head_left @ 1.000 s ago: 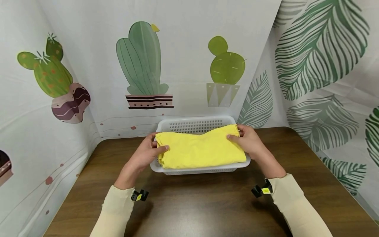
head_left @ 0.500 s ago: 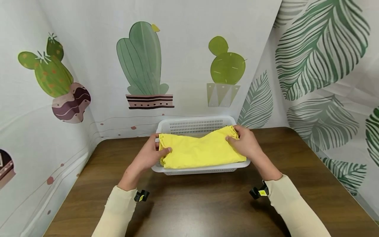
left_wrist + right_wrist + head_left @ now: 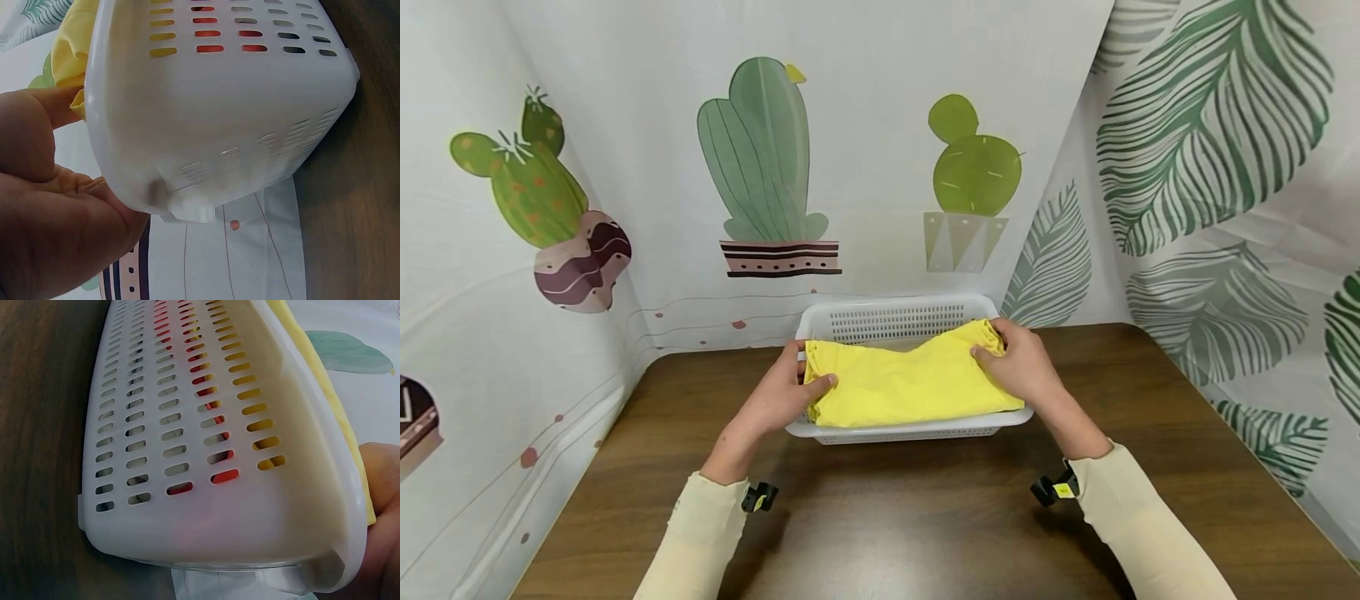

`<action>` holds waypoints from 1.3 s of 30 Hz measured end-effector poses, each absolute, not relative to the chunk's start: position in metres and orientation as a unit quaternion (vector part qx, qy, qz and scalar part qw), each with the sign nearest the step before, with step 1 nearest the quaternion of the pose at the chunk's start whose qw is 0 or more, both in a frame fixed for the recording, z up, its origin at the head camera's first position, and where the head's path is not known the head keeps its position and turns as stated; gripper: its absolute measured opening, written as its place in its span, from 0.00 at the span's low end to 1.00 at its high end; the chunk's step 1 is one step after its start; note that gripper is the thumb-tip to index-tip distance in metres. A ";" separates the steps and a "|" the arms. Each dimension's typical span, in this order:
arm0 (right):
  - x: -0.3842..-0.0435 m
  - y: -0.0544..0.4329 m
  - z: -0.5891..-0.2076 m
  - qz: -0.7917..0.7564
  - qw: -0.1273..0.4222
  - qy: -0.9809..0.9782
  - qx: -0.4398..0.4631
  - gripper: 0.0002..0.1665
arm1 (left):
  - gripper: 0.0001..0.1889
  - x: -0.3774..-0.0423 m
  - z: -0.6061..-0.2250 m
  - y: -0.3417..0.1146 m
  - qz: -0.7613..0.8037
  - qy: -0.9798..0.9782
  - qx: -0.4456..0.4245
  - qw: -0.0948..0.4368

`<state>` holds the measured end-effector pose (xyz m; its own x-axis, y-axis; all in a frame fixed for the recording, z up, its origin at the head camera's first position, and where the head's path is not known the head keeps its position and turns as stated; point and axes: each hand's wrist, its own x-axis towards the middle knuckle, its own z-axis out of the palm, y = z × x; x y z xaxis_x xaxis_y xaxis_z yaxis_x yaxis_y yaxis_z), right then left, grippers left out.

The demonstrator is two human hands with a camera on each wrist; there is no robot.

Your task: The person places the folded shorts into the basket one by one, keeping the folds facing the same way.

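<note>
A folded yellow cloth [image 3: 910, 385] lies across the front part of a white plastic basket [image 3: 895, 321] with slotted walls. At the cloth's left end, my left hand [image 3: 772, 396] pinches it, thumb on top and fingers behind by the basket's rim. My right hand [image 3: 1024, 364] grips the right end the same way, thumb over the upper face. In the left wrist view, something red [image 3: 209, 49] shows through the basket's slots below the yellow. Red patches [image 3: 225, 477] appear through the slots in the right wrist view too; their kind is hidden.
The basket stands at the back of a dark brown wooden table [image 3: 910, 517]. Right behind it hangs a white curtain [image 3: 880, 167] printed with cacti and leaves. Black wrist cameras [image 3: 1054, 487] sit at both cream sleeves.
Both hands have shifted slightly inward. The cloth's left end has moved a little to the right and its right corner has bunched. The basket has barely moved.
</note>
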<state>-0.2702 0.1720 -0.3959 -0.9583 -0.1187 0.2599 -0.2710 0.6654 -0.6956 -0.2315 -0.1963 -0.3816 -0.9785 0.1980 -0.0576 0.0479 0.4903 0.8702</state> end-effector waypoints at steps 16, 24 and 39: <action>-0.272 0.172 -0.396 0.421 0.109 -0.896 0.088 0.23 | 0.35 -0.231 -0.376 -0.204 0.478 0.875 0.051 0.054; -0.272 0.176 -0.392 0.449 0.126 -0.882 0.069 0.17 | 0.30 -0.232 -0.374 -0.217 0.491 0.870 0.043 0.022; -0.263 0.190 -0.390 0.445 0.151 -0.879 0.083 0.17 | 0.28 -0.225 -0.373 -0.226 0.492 0.869 0.052 0.008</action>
